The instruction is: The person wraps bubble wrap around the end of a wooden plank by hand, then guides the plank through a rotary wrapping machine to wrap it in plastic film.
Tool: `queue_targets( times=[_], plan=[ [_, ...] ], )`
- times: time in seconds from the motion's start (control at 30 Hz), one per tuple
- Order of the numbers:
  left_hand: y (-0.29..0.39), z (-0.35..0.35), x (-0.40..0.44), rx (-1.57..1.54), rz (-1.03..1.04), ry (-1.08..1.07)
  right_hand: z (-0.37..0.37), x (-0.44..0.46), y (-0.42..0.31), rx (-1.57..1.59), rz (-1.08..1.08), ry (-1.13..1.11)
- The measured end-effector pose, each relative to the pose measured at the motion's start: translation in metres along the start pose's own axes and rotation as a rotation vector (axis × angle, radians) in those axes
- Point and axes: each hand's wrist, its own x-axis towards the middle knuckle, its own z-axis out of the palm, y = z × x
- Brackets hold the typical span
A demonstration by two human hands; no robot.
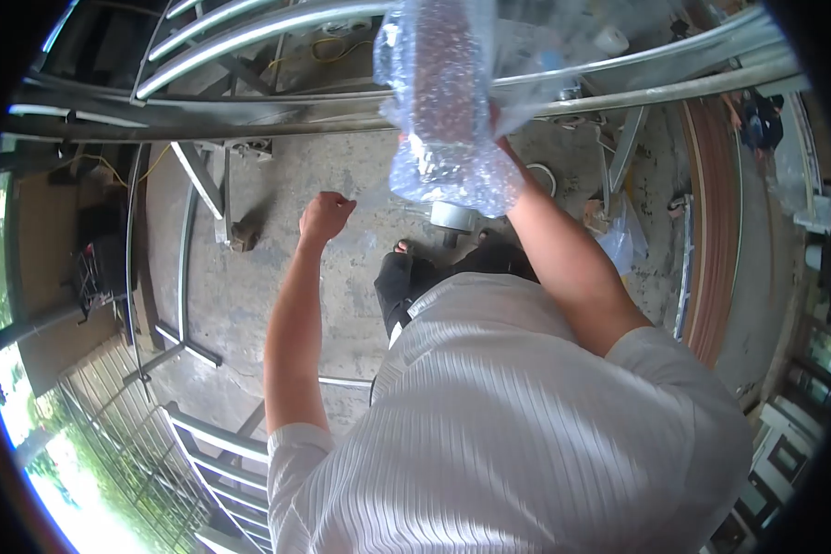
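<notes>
A bubble-wrapped long piece [441, 92], brownish under the clear wrap, stands out in front of me at the top of the view. My right hand [511, 159] is closed on it, with most of the fingers hidden behind the plastic. Off to the left, my left hand [325, 218] hangs over the floor, its fingers curled together and apart from the wrapped piece. Whether anything thin sits in that pinch is too small to make out. Just below the wrap shows a white round object [452, 216] with a dark stub.
A curved metal frame [277, 113] spans the view ahead, on angled supports [198, 180]. Metal bars [186, 268] lie at left, a barred grille [217, 443] at lower left. Long brown boards [711, 231] run along the right. A clear plastic bag [623, 238] and another person [759, 120] are there too.
</notes>
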Motion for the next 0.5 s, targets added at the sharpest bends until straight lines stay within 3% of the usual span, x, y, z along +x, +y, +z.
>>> queue_targets(
  times=[0.13,0.17,0.23,0.27,0.33,0.37,0.4,0.43,0.5],
  plan=[
    [0.013,-0.037,-0.009,0.009,0.052,-0.026,0.07,-0.003,-0.01,0.064,-0.023,0.03],
    [0.017,-0.05,-0.01,-0.015,0.033,-0.006,0.079,0.001,-0.003,0.853,0.166,0.366],
    [0.021,-0.079,-0.012,0.045,0.073,-0.128,0.068,0.001,-0.003,0.161,0.045,-0.202],
    [0.024,-0.095,-0.016,0.02,0.049,-0.106,0.053,-0.005,-0.001,0.186,0.129,-0.057],
    [0.026,-0.123,-0.02,0.27,0.225,-0.114,0.055,-0.001,0.002,0.181,0.139,-0.163],
    [0.025,-0.134,-0.02,0.26,0.212,-0.093,0.057,-0.002,0.002,0.187,0.109,-0.249],
    [0.023,-0.143,-0.017,0.366,0.258,-0.061,0.063,-0.005,0.0,0.285,0.17,-0.12],
    [0.022,-0.152,-0.013,0.48,0.309,-0.032,0.062,-0.005,-0.001,0.276,0.172,-0.137],
    [0.019,-0.172,-0.008,0.388,0.275,-0.023,0.064,-0.008,0.004,0.457,0.107,-0.015]
  ],
)
